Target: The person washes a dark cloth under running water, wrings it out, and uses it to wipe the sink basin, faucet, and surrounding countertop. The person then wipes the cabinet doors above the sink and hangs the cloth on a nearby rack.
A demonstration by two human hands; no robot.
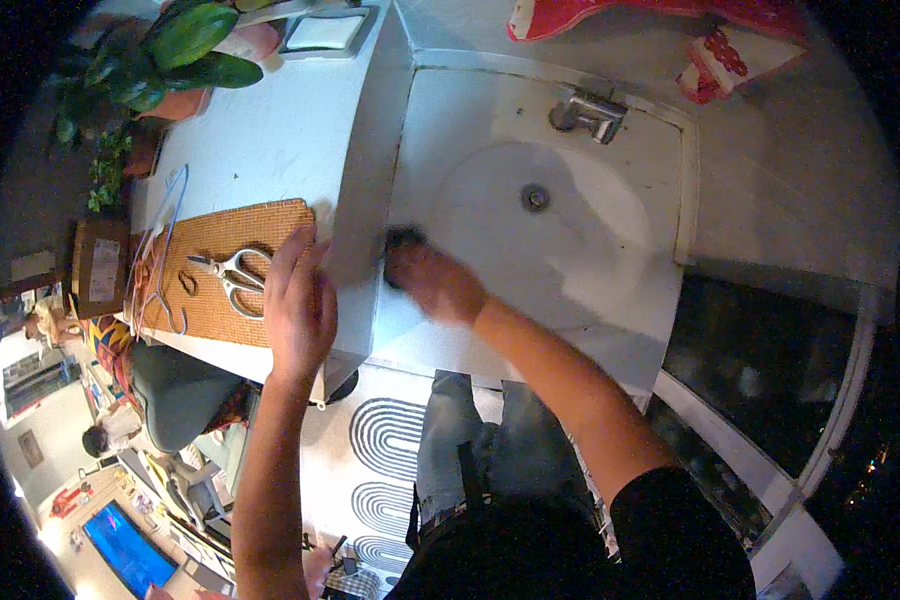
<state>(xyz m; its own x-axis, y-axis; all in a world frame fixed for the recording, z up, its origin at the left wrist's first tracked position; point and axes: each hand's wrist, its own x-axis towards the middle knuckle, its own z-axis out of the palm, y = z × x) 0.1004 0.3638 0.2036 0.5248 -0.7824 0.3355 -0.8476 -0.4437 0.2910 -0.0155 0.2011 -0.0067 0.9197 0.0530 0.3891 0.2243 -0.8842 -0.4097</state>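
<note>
My left hand (300, 304) lies along the right edge of a woven brown mat (217, 232), fingers stretched out and nothing visible in them. Beside it on the mat is a pair of metal scissors (232, 277), blades pointing left, with a small dark ring-shaped item (187, 283) near the tip. My right hand (442, 285) is over the left part of a white washbasin (465, 202). It grips a dark, blurred object (403, 238), perhaps a sponge or cloth, against the basin top near the raised side wall. The fingers partly hide that object.
A chrome faucet (592, 116) stands behind the drain (535, 197). Wire hangers (169, 247) overlap the mat's left side. Potted plants (187, 60) and a soap dish (326, 34) line the raised white counter (285, 127). A dark window (765, 367) is at right.
</note>
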